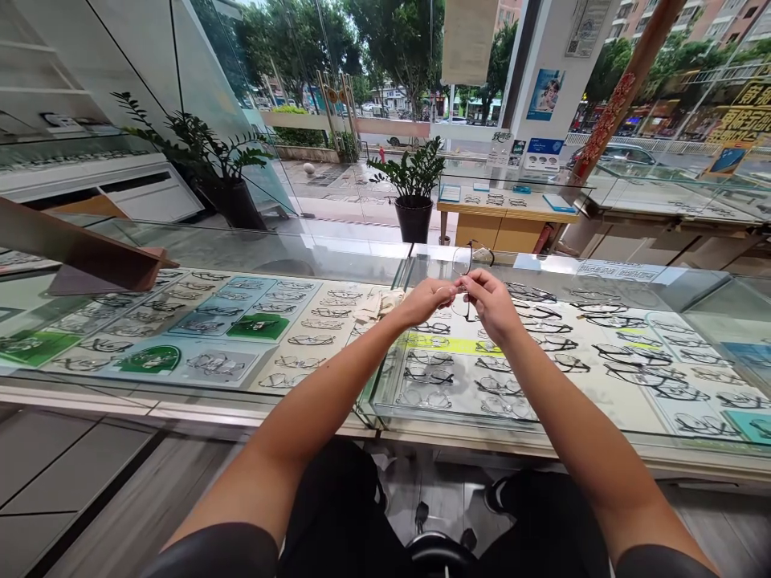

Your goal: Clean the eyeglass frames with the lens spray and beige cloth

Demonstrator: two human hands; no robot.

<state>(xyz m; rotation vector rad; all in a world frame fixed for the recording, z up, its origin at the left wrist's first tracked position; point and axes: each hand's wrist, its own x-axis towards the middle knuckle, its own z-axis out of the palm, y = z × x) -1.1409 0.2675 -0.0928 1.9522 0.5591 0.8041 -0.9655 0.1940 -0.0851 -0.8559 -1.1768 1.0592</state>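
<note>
Both forearms [337, 373] are extended and angled inward above the glass worktop [482, 429]. Eyeglasses [471, 258] are held on end over it, pinched by the right hand [491, 301]; by the curled left hand [429, 301], whether they are gripped cannot be told.

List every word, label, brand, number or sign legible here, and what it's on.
No text reads with certainty.
Yellow sign, right: large characters, too blurred.
Blue poster on the pillar: too small.
Notice above it: too small.
Blue-and-white sign below it: too small.
Printed sheet at the counter's far edge: too small.
Held glasses: no marking visible.
</note>
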